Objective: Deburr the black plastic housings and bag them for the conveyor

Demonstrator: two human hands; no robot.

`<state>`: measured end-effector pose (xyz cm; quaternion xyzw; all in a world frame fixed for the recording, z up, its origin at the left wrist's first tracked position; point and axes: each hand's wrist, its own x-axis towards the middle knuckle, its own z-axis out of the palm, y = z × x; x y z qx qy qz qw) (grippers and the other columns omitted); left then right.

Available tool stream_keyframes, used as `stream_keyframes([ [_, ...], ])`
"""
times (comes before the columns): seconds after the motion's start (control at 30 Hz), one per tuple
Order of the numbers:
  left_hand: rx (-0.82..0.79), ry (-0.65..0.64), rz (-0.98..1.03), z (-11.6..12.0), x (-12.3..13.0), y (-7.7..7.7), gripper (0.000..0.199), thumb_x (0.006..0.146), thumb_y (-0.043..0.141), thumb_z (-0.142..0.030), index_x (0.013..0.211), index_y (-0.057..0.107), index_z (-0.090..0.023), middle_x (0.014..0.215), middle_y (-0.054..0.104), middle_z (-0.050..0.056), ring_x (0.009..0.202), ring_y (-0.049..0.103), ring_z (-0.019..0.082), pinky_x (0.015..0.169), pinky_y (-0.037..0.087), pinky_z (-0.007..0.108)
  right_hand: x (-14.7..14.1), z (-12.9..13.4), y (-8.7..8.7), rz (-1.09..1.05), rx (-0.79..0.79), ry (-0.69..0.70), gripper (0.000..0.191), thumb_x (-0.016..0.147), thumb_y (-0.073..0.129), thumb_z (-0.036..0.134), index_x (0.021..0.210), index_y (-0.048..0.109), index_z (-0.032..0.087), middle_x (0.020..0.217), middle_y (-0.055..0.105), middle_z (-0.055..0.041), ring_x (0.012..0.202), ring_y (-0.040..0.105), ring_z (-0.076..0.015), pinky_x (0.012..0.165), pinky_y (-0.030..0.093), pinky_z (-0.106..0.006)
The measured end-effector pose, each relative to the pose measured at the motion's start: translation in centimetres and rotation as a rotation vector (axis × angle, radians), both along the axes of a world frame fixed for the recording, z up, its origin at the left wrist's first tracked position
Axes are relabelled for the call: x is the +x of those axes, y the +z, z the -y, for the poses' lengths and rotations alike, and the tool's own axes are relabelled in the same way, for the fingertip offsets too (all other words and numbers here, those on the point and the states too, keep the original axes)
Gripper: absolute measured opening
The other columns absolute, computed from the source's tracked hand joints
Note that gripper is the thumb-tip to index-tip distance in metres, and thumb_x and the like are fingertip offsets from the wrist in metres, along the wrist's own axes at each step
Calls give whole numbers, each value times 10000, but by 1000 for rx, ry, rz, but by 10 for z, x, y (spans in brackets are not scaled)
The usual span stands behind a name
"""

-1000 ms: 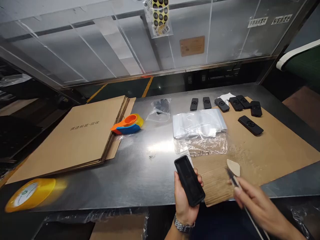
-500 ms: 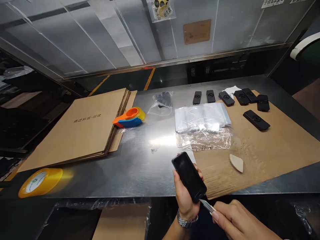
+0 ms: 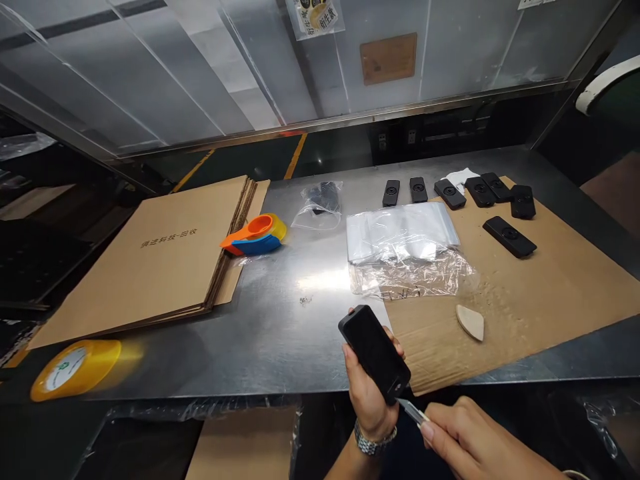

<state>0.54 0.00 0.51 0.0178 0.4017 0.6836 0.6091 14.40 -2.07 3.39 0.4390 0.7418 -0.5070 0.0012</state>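
The left hand (image 3: pixel 370 405) is cupped beneath a black oblong plastic casing (image 3: pixel 374 350), thumb along its left edge and fingertips curled over its right, so the grip is closed about the casing's width. The right hand (image 3: pixel 463 433) pinches a slim craft knife (image 3: pixel 413 412) between thumb and fingers, its blade pointing up and left. The casing's long axis slants from far left to near right, bringing its near end down toward the right hand; the blade tip is at that end's lower corner, though whether it touches cannot be told. Casing and knife are at the front edge of the metal table (image 3: pixel 280 353). Beyond them, a pale wedge-shaped pad (image 3: pixel 470 323) lies on a cardboard sheet (image 3: pixel 565 287), clear plastic bags (image 3: pixel 403 233) lie farther back, and similar black casings (image 3: pixel 510 237) are scattered behind and to the right.
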Motion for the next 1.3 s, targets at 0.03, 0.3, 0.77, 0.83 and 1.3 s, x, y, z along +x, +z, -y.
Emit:
stream_keyframes([
  [0.03,2,3,-9,0,0,0,528,746,471,-639,892,606,-150,768,583,62,597,525,144,465,415,213,-1,0,0,-10,6,-1,370,928,280,395,626,370,201,593,473,13,591,457,-129,542,344,-233],
  [0.3,91,98,-104,1,4,3,452,806,416,-586,948,605,-201,732,583,34,604,526,148,546,447,242,-4,1,-4,-130,-153,-48,348,922,344,361,620,398,196,409,377,71,403,372,-70,458,307,-191],
  [0.77,19,156,87,-2,-2,2,436,862,353,-517,876,640,-188,768,589,41,604,542,137,556,456,236,10,-5,-8,-58,596,-38,229,920,310,178,757,468,203,630,565,-16,526,537,-145,477,338,-263],
  [0.83,5,132,104,-2,-2,3,462,869,335,-512,844,646,-172,752,587,46,596,539,137,538,450,228,9,-5,-9,-59,644,-25,236,919,306,155,752,467,199,627,560,-18,524,544,-145,463,347,-257],
  [1.3,221,483,-222,3,6,1,489,752,489,-603,1206,456,-422,797,571,-19,671,508,153,647,446,264,-15,15,-13,106,1200,113,446,851,225,-4,894,666,47,494,583,-53,413,564,-144,413,447,-240],
])
